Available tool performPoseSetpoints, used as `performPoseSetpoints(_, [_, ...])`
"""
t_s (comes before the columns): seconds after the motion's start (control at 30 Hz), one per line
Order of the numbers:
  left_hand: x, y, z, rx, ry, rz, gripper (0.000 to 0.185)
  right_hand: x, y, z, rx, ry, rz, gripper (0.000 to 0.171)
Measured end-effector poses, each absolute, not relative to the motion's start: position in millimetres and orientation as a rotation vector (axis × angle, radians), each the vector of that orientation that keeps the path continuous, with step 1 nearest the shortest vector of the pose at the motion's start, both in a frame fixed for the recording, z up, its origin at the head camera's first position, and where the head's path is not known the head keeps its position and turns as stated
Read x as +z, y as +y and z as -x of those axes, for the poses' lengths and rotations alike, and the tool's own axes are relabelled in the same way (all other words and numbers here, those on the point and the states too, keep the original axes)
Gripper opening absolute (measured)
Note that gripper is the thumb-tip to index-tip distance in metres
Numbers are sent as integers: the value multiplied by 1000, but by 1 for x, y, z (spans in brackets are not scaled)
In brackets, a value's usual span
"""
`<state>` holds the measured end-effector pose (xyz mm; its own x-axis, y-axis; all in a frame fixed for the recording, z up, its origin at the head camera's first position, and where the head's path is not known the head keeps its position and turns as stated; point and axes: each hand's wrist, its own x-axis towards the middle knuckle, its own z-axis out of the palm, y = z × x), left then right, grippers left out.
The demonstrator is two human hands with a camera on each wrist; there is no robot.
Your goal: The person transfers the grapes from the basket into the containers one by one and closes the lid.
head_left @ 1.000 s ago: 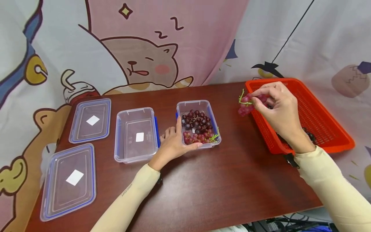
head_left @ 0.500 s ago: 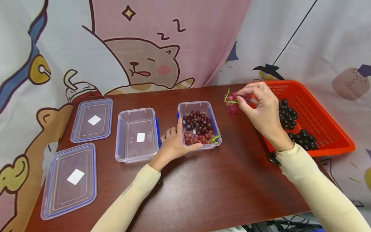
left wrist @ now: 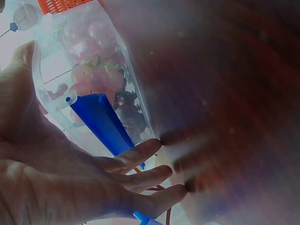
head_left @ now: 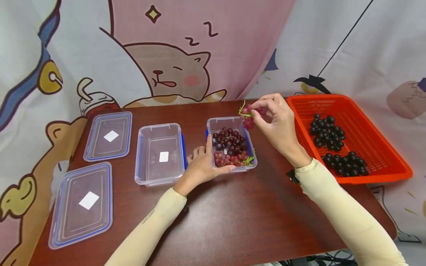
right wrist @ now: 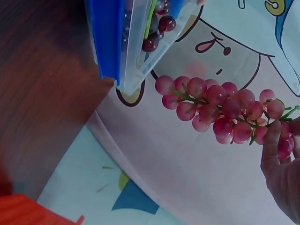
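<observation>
A bunch of pink-red grapes with green stems hangs from my right hand, pinched between thumb and fingertips. That hand is above the back right corner of a clear plastic container with blue side clips. Inside the container lie dark purple grapes and, nearer the front, another pink-red bunch. My left hand rests against the container's left and front sides with its fingers extended. In the left wrist view, the blue clip shows beside the fingers.
A second clear container stands left of the hands. Two clear lids with blue seals lie further left. An orange-red basket on the right holds two bunches of black grapes. A printed curtain hangs behind the table.
My right hand has carried the pink-red bunch leftward from over the basket to above the container's back right. My left hand keeps its place at the container.
</observation>
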<state>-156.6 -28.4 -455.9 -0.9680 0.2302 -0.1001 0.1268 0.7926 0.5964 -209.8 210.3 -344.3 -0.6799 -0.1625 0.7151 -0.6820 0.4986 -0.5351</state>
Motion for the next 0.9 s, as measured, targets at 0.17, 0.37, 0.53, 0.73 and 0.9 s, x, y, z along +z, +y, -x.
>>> performPoseSetpoints(0.17, [-460,-28,159,949,2811,-287,143,-353,203,219,1181,-2117,-728,16])
performPoseSetpoints(0.37, [-471,-29,163,992,2813,-288,146,-366,195,227,1175,-2105,-728,14])
performPoseSetpoints(0.53, [-465,-29,160,961,2822,-280,145,-379,188,234,1145,-2101,-741,12])
performPoseSetpoints(0.73, [-461,-28,159,945,2828,-287,144,-399,180,233,1095,-2139,-837,9])
performPoseSetpoints(0.9, [-466,-28,160,954,2859,-298,145,-423,180,229,1074,-2244,-931,13])
